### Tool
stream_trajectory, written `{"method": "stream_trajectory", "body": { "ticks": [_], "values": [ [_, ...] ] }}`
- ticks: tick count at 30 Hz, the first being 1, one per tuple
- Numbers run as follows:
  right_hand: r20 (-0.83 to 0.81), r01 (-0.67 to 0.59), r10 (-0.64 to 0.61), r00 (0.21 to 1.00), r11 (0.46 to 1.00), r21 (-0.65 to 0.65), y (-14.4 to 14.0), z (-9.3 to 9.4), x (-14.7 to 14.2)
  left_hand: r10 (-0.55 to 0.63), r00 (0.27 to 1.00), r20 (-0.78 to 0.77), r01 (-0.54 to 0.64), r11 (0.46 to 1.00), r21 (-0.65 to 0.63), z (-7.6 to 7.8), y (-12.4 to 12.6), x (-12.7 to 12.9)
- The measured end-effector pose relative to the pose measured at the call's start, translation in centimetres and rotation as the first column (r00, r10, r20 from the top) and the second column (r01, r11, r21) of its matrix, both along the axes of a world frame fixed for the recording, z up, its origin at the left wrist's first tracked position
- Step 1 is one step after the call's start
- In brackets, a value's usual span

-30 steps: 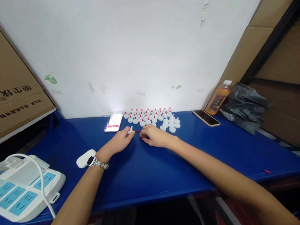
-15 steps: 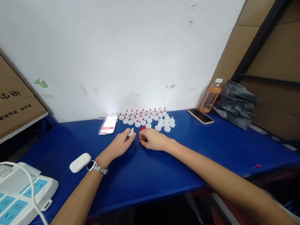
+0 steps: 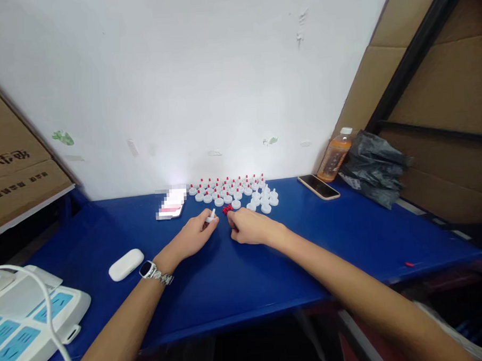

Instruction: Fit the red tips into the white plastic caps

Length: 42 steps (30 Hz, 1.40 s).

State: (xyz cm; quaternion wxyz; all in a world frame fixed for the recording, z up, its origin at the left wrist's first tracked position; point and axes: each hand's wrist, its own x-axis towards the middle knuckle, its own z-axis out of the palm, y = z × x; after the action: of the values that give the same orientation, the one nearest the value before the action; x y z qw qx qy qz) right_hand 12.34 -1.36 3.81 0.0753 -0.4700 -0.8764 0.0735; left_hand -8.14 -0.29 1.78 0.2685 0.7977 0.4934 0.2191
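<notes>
My left hand (image 3: pixel 195 234) rests on the blue table (image 3: pixel 307 241) and pinches a small white cap (image 3: pixel 211 216) between thumb and fingertips. Just to its right lies my right hand (image 3: pixel 247 226), fingers curled beside a small heap of red tips (image 3: pixel 227 209); whether it holds one is hidden. Behind both hands stand several white caps with red tips (image 3: pixel 233 190) in rows near the wall. A watch (image 3: pixel 148 269) is on my left wrist.
A lit phone (image 3: pixel 170 204) lies left of the caps and a dark phone (image 3: pixel 318 187) to the right. An orange drink bottle (image 3: pixel 335 156) and a black bag (image 3: pixel 374 166) sit far right. A white case (image 3: pixel 125 264) and power strip (image 3: pixel 27 317) are at left.
The view has shifted slightly. My right hand has drawn a little to the right, uncovering the heap of red tips. My left hand keeps the white cap.
</notes>
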Motion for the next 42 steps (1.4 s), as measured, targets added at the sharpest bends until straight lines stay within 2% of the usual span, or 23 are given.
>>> {"method": "stream_trajectory", "body": {
  "ticks": [5, 8, 10, 12, 14, 15, 17, 21, 26, 29, 32, 35, 42],
  "values": [
    [-0.075, -0.002, 0.0, 0.997, 1.0, -0.019, 0.0, -0.2, 0.8, 0.005, 1.0, -0.006, -0.005, 1.0, -0.007, 0.1, -0.1, 0.2],
    [-0.341, -0.039, 0.001, 0.94, 0.994, -0.106, 0.8, -1.1, 0.9, 0.004, 1.0, -0.001, -0.004, 1.0, -0.003, 0.1, -0.3, 0.3],
    [-0.61, -0.082, -0.081, 0.788, 0.968, -0.235, 1.7, -1.8, 0.7, -0.008, 1.0, 0.005, 0.008, 1.0, 0.012, 0.0, -0.4, 0.4],
    [-0.802, -0.14, -0.234, 0.55, 0.92, -0.365, 2.4, -2.3, 0.3, -0.031, 0.999, 0.008, 0.031, 0.999, 0.024, 0.0, -0.6, 0.6],
    [-0.874, -0.204, -0.355, 0.333, 0.877, -0.434, 2.9, -2.5, -0.2, -0.058, 0.998, 0.01, 0.058, 0.998, 0.036, 0.0, -0.7, 0.9],
    [-0.886, -0.233, -0.385, 0.259, 0.865, -0.444, 2.9, -2.6, -0.4, -0.069, 0.998, 0.011, 0.068, 0.997, 0.046, 0.0, -0.8, 1.0],
    [-0.896, -0.278, -0.404, 0.182, 0.853, -0.441, 2.8, -2.6, -0.7, -0.086, 0.996, 0.01, 0.085, 0.994, 0.074, -0.1, -0.9, 1.1],
    [-0.907, -0.297, -0.378, 0.183, 0.859, -0.418, 2.5, -2.6, -1.0, -0.109, 0.994, -0.032, 0.112, 0.983, 0.144, -0.3, -0.8, 1.2],
    [-0.924, -0.232, -0.334, 0.186, 0.899, -0.372, 2.6, -2.3, -0.7, -0.108, 0.991, -0.082, 0.122, 0.974, 0.193, -0.1, -1.0, 1.4],
    [-0.928, -0.218, -0.29, 0.233, 0.915, -0.341, 2.6, -2.2, -0.5, -0.099, 0.989, -0.107, 0.119, 0.971, 0.206, 0.1, -1.2, 1.5],
    [-0.916, -0.239, -0.252, 0.314, 0.912, -0.333, 2.6, -2.5, -0.5, -0.111, 0.984, -0.142, 0.139, 0.968, 0.207, 0.0, -1.4, 1.4],
    [-0.909, -0.269, -0.228, 0.35, 0.905, -0.331, 2.7, -2.5, -0.3, -0.13, 0.981, -0.141, 0.157, 0.966, 0.205, -0.2, -1.5, 1.4],
    [-0.914, -0.343, -0.21, 0.347, 0.878, -0.332, 2.3, -1.8, 1.8, -0.196, 0.977, -0.085, 0.208, 0.964, 0.166, -0.2, -1.9, 3.0]
  ]
}}
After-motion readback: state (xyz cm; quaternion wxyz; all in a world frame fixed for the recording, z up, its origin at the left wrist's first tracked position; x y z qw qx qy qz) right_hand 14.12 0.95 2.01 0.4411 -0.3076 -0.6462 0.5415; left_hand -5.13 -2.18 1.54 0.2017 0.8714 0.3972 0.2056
